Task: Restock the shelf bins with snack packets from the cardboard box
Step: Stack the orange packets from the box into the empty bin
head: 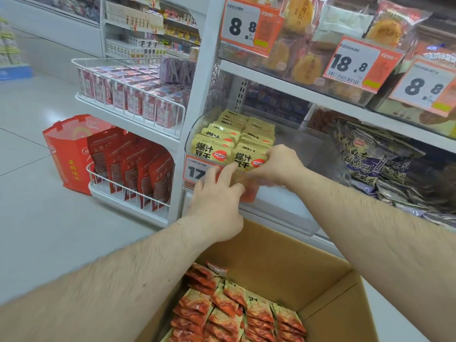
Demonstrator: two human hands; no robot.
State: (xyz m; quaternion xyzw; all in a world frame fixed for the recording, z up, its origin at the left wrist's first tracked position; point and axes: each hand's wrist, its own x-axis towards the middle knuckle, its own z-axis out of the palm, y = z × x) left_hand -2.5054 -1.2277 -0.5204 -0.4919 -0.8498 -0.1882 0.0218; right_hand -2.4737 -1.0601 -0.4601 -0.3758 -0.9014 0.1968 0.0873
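Observation:
A clear plastic shelf bin (pixel 296 154) holds two rows of yellow snack packets (pixel 232 134). My right hand (pixel 278 164) pinches the front yellow packet (pixel 246 157) of the right row at its right edge. My left hand (pixel 217 193) rests against the bin's front wall, fingers stretched up over the orange price tag (pixel 195 169) and touching the same packet from below. An open cardboard box (pixel 283 265) stands below the shelf, filled with several red and yellow snack packets (pixel 232 309).
To the right, purple-grey bags (pixel 375 159) fill the neighbouring bin. Wire racks at left hold red pouches (pixel 138 166) and boxed goods (pixel 128 92). A red gift bag (pixel 66 149) stands on the tiled floor. Price tags hang on the upper shelf.

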